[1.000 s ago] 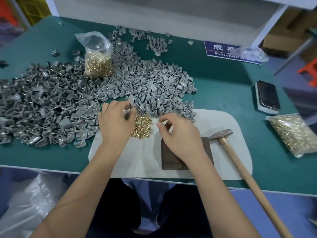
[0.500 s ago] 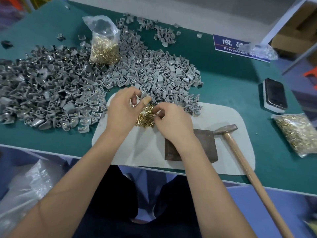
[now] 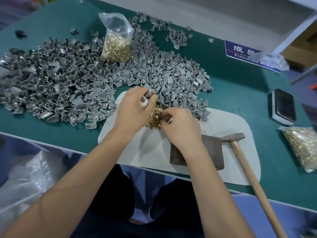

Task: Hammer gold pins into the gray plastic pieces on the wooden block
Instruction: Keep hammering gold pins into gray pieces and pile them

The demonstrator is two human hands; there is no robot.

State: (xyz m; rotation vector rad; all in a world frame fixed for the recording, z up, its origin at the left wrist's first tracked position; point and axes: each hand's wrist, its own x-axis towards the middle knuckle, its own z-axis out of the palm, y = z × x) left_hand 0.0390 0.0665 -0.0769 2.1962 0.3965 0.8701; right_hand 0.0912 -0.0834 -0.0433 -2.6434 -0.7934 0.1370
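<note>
1. The wooden block (image 3: 211,150) lies on the pale mat (image 3: 231,121) at the near edge of the bench (image 3: 240,86). It serves here as the landmark. Its top carries no piece, so no hammering is set up yet.
2. The loose gold pins (image 3: 153,118) form a small heap on the mat just left of and beyond the block, probably placed there so that one pin can be taken without reaching far.
3. The left hand (image 3: 132,109) is over the far side of that heap. Its fingers (image 3: 153,98) pinch one gray plastic piece (image 3: 148,95), apparently turned to present its hole.
4. The right hand (image 3: 180,125) is between the heap and the block. Its fingers are curled at the pins; whether a pin is already pinched cannot be told.
5. The large pile of gray pieces (image 3: 103,79) spreads left of and beyond the block, with a bag of pins (image 3: 117,43) standing in it.
6. The hammer (image 3: 240,152) rests with its head touching the block's right edge and its handle toward the person, judged ready for a right-hand grasp.
</note>
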